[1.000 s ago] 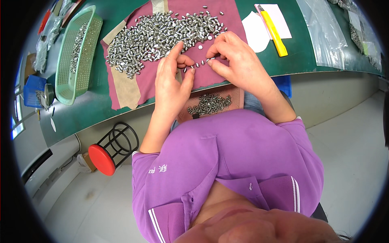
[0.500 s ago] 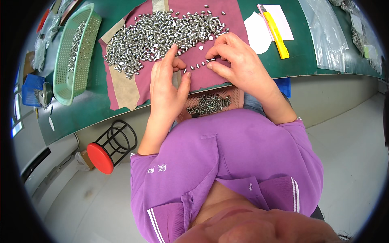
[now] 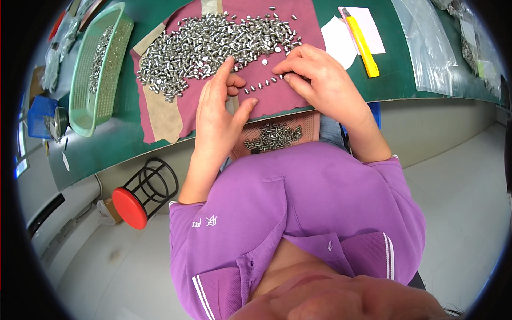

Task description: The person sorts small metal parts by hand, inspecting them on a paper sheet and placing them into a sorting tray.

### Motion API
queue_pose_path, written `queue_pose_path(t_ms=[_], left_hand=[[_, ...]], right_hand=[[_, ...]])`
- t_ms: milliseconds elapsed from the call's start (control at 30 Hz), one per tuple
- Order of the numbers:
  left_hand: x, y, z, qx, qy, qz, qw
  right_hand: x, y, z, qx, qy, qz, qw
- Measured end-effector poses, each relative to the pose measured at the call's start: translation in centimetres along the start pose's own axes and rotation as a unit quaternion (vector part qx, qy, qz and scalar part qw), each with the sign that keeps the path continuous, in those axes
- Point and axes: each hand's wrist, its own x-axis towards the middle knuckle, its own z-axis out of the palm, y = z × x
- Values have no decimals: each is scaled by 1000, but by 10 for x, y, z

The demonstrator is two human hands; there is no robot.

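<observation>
A short row of small shiny metal fasteners (image 3: 261, 85) lies on the maroon cloth (image 3: 298, 21) near the table's front edge. My left hand (image 3: 220, 104) is just left of the row, its thumb and fingers apart and nothing between them. At the row's right end, my right hand (image 3: 325, 80) curls its thumb and forefinger around the last piece, a gap showing between the tips. Whether they touch that piece is hard to see. Beyond both hands spreads a large pile of the same metal fasteners (image 3: 213, 45).
A green mesh basket (image 3: 80, 104) with metal pieces stands left. Below the table edge, a pink basket (image 3: 311, 128) holds more pieces. A yellow utility knife (image 3: 362, 45) lies on white paper (image 3: 376, 32), beside clear plastic bags (image 3: 429, 48). A red-topped stool (image 3: 129, 208) is lower left.
My left thumb has come away from the row's left end, widening the gap to the fingers. My right hand has shifted slightly right, and its thumb and forefinger have spread.
</observation>
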Motion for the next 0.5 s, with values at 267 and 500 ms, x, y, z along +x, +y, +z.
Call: queue_pose_path(t_ms=[267, 500], left_hand=[[-3, -4, 0, -19, 4, 0, 1000], [0, 3, 1, -3, 8, 3, 1000]], right_hand=[[3, -5, -2, -26, -4, 13, 1000], [2, -4, -1, -16, -1, 11, 1000]])
